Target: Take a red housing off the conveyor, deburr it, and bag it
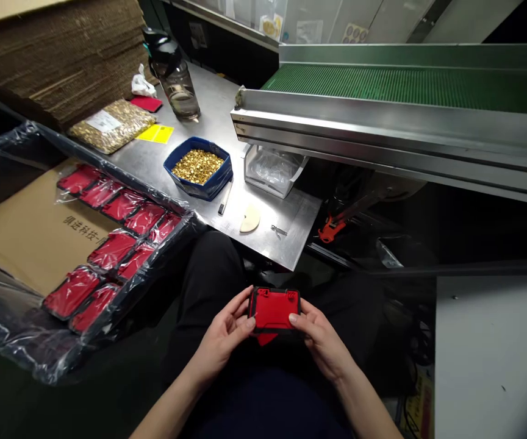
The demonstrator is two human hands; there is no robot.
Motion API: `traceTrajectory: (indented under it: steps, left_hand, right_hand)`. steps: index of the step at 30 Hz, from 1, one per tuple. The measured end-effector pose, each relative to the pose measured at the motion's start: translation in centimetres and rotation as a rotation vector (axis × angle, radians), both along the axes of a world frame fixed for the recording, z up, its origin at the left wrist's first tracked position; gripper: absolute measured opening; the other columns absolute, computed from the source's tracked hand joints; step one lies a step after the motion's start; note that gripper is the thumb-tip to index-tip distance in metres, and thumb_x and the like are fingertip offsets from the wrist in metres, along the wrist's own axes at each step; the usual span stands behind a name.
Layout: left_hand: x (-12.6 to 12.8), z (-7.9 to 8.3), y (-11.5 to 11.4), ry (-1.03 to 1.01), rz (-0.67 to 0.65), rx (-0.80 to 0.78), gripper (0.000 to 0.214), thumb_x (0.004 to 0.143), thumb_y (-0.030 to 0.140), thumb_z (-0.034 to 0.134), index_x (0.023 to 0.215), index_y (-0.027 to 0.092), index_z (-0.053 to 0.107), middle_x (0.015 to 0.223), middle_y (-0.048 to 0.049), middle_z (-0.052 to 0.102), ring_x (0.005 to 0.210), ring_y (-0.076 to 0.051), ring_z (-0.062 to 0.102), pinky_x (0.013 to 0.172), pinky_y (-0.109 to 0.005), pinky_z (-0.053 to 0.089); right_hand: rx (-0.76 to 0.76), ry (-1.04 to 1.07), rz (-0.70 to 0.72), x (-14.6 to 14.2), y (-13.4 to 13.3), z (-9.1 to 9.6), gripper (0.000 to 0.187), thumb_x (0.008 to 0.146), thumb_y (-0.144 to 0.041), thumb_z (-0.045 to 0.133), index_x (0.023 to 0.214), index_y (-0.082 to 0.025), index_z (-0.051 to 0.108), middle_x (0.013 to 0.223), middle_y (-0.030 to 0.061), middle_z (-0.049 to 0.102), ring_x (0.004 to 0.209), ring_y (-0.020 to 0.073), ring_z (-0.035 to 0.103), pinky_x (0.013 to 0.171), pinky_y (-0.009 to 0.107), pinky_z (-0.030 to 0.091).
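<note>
Red and black: flat case [274, 308] clamped at both ends over the lap [208, 274], between left hand [227, 332] and right hand [322, 338]. Both thumbs pressed on the upward face near the lower edge, fingers curled behind. Small red flap [267, 339] showing below that edge. To the left, plastic-lined carton [30, 231] with wrapped red cases [121, 203]. Ahead, on metal table [286, 235]: blue bin [208, 188] of gold-coloured pieces [199, 166], slim cutter [225, 198], part-round cream piece [250, 219], small metal tool [279, 231]; farther back, dark-lidded bottle [179, 91]. To the right, green-belted conveyor [382, 85].
</note>
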State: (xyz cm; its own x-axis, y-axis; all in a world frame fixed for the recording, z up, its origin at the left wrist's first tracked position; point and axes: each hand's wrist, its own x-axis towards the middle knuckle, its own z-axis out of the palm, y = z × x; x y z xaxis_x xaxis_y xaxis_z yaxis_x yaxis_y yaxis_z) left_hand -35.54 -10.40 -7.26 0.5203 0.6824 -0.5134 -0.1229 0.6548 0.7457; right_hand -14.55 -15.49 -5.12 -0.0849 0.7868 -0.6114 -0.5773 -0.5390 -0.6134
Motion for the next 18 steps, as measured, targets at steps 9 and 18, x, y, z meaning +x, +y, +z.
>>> traceTrajectory:
  steps: [9, 18]
  left_hand:
    - [1.0, -1.3, 4.3, 0.466, -0.012, 0.390, 0.042, 0.095, 0.049, 0.064, 0.129, 0.026, 0.065, 0.136, -0.0106, 0.067, 0.121, -0.030, 0.065, 0.106, -0.044, 0.051]
    - [1.7, -2.0, 3.8, 0.498, -0.108, 0.446, 0.035, 0.093, 0.048, 0.066, 0.120, 0.028, 0.071, 0.123, -0.0088, 0.074, 0.113, -0.030, 0.068, 0.101, -0.042, 0.052]
  right_hand:
    - [-0.011, -0.163, -0.364, 1.9, 6.6, -6.0, 0.045, 0.073, -0.044, 0.086, 0.110, -0.020, 0.075, 0.113, 0.0053, 0.079, 0.102, 0.0173, 0.072, 0.097, 0.029, 0.055]
    - [0.036, -0.459, -0.299, 1.6, 11.6, -8.7, 0.048, 0.076, -0.055, 0.076, 0.106, -0.018, 0.071, 0.109, 0.0081, 0.076, 0.089, 0.0188, 0.070, 0.070, 0.029, 0.058]
